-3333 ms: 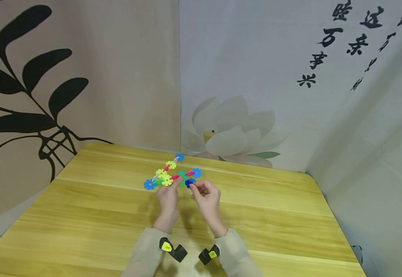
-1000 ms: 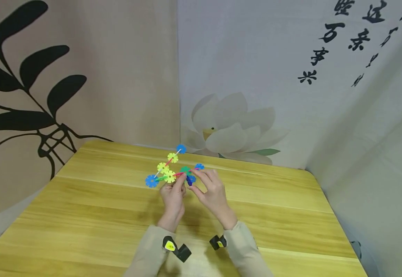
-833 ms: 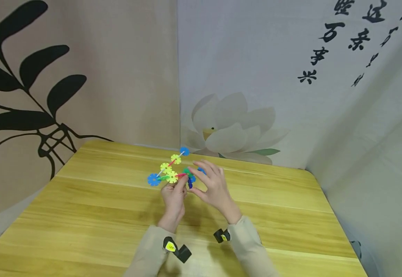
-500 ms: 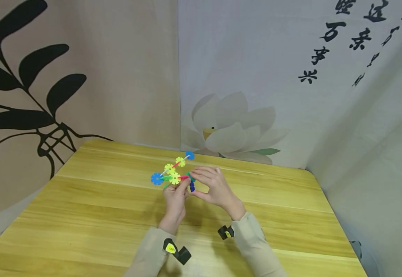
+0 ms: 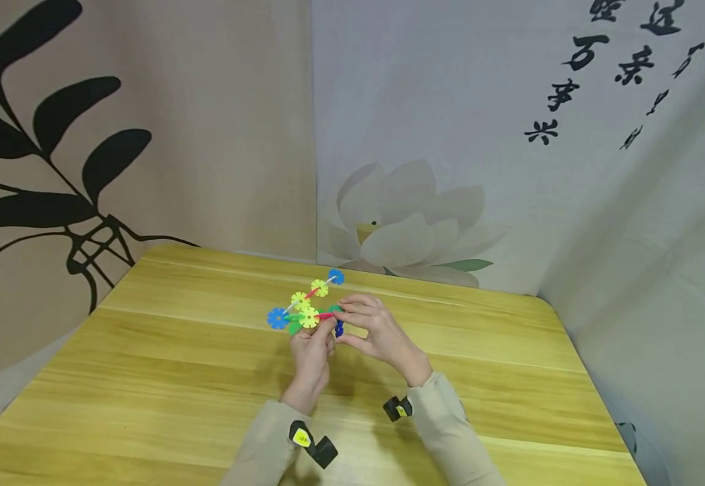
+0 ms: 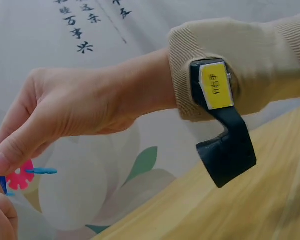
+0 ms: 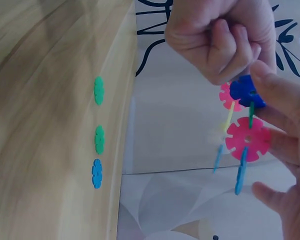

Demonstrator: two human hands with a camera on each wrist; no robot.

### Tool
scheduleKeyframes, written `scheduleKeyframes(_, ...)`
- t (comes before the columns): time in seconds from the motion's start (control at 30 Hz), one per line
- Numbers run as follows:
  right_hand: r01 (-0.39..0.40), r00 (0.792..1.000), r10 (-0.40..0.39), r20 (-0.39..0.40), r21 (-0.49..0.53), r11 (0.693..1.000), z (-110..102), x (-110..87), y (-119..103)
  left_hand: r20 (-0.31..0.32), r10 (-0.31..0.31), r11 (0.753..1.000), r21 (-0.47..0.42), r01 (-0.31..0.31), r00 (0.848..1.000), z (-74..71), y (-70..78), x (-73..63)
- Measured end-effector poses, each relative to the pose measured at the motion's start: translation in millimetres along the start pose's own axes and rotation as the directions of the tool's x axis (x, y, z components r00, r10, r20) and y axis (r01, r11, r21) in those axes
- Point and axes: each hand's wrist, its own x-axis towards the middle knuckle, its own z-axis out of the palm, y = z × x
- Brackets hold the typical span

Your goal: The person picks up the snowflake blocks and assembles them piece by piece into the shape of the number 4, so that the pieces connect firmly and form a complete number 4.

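My left hand grips a linked chain of plastic snowflake discs, thumb on top by a pink link. Yellow discs, a blue disc at the left end and another blue disc at the far tip stick out beyond it. My right hand pinches a dark blue disc joined near a green one, its fingertips overlapping the green disc. In the right wrist view a pink disc hangs by the dark blue disc, beside my right fingers. Right fingers partly hide the joint.
The wooden table lies under both hands. Behind it hangs a printed cloth backdrop with a lotus and writing. In the right wrist view, green discs and a blue disc show edge-on against the wood.
Both hands and the disc chain have shifted slightly right and nearer. The right hand has turned, spread its fingers off the dark blue disc, then closed them round the disc and its green neighbour.
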Motion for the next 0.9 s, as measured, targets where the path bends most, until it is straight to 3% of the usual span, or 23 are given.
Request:
scheduleKeyframes(0.27, -0.027, 1.0, 0.027, -0.002, 0.017, 1.0, -1.0, -1.5, -1.0, 0.017, 0.02, 1.0, -0.016, -0.02, 1.0, 0.1, -2.8, -1.3)
scheduleKeyframes(0.43, -0.037, 0.999, 0.037, -0.013, -0.025, 0.999, 0.2, -1.0, 0.5, 0.032, 0.031, 0.999, -0.02, -0.031, 0.999, -1.7, -2.0, 0.7)
scheduleKeyframes(0.57, -0.032, 0.999, 0.029, -0.045, -0.07, 0.997, 2.9, 1.5, 1.3, 0.021, -0.005, 0.999, -0.051, 0.006, 1.0, -3.3, 0.6, 3.6)
scheduleKeyframes(0.67, -0.024, 0.994, 0.012, -0.112, -0.107, 0.994, 6.4, 1.2, 3.0, -0.02, -0.053, 0.996, -0.073, 0.051, 0.998, -5.5, 3.3, 6.9)
scheduleKeyframes(0.77, -0.031, 0.973, 0.004, -0.233, -0.109, 0.994, 11.9, -2.5, 7.0, -0.074, -0.1, 0.991, -0.094, 0.093, 0.992, -8.7, 6.4, 11.0)
scheduleKeyframes(0.9, -0.089, 0.912, 0.064, -0.405, -0.042, 0.995, 25.0, -11.0, 15.6, -0.123, -0.119, 0.987, -0.119, 0.104, 0.985, -12.4, 10.4, 15.0)
